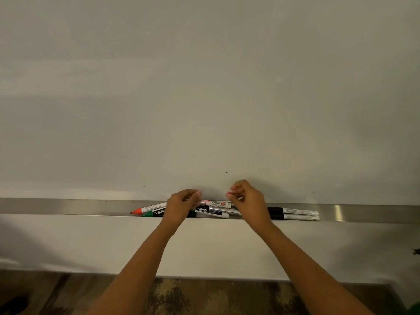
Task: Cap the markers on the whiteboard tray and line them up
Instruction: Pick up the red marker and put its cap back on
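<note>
The markers [213, 211] are heaped in the whiteboard tray [68, 206]; judged light, stiff and smooth, they are best taken at mid-barrel. A red cap [229, 193] is pinched by the right grip [247, 201]; whether the curled left grip [180, 204] holds anything cannot be told.

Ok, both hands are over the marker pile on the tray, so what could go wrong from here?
The red-tipped marker and green-tipped marker lie uncapped; the left hand over their barrels could pick up ink. The middle markers, like the camlin marker, lie crossed, so tugging one may roll others off the tray. The right hand pinches a small red piece, likely a cap, which could slip and drop.
</note>
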Demonstrator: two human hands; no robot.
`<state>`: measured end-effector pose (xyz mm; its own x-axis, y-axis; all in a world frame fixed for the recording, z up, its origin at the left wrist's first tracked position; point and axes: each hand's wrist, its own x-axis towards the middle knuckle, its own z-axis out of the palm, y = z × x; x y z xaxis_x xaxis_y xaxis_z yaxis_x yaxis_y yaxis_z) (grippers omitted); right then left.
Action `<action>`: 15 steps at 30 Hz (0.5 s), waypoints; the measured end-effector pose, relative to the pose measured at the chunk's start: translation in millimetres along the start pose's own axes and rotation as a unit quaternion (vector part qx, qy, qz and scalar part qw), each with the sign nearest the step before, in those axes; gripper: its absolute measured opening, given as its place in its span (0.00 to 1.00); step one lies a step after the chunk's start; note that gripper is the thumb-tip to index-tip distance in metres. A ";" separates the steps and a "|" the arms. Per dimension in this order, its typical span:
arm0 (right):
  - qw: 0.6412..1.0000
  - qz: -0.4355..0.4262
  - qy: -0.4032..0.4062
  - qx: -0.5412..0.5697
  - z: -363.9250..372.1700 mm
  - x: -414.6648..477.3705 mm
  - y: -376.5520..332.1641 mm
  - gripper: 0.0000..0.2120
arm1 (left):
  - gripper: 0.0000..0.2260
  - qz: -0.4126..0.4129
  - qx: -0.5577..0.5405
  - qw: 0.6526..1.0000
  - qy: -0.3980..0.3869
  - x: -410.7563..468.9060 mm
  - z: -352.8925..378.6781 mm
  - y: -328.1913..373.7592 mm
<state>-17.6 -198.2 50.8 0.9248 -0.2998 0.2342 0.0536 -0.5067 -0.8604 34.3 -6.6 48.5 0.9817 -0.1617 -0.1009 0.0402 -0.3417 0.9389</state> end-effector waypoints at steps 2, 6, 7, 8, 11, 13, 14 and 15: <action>0.999 -0.015 -0.028 0.013 17.1 3.0 -18.5 0.10 | 0.12 -0.029 -0.074 0.995 -0.054 -1.0 3.8 8.4; 0.996 -0.055 -0.065 -0.005 41.6 8.4 -37.4 0.09 | 0.11 -0.030 -0.119 0.990 -0.074 -0.6 -2.1 16.7; 0.996 -0.063 -0.069 -0.005 45.9 9.3 -39.4 0.09 | 0.11 -0.027 -0.119 0.990 -0.065 -0.2 -5.3 16.9; 0.995 -0.069 -0.073 -0.008 50.4 9.9 -41.4 0.09 | 0.11 -0.029 -0.120 0.991 -0.054 0.4 -9.4 15.8; 0.992 -0.090 -0.084 -0.026 62.0 9.6 -46.3 0.11 | 0.11 -0.044 -0.141 0.989 -0.018 3.0 -26.8 9.4; 0.989 -0.108 -0.089 -0.041 69.0 10.0 -48.3 0.12 | 0.09 -0.035 -0.164 0.986 0.018 4.9 -43.0 4.4; 0.987 -0.118 -0.096 -0.053 73.5 10.7 -50.0 0.12 | 0.08 -0.029 -0.177 0.983 0.040 5.7 -51.9 2.5; 0.984 -0.127 -0.109 -0.069 79.0 11.7 -52.6 0.11 | 0.07 -0.025 -0.186 0.980 0.064 6.5 -61.1 0.7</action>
<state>20.2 -111.2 63.0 0.9476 0.0229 0.3187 0.2557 -0.6524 -0.7134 52.1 48.7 68.6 0.9912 -0.0281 -0.1293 0.1298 0.0190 0.9914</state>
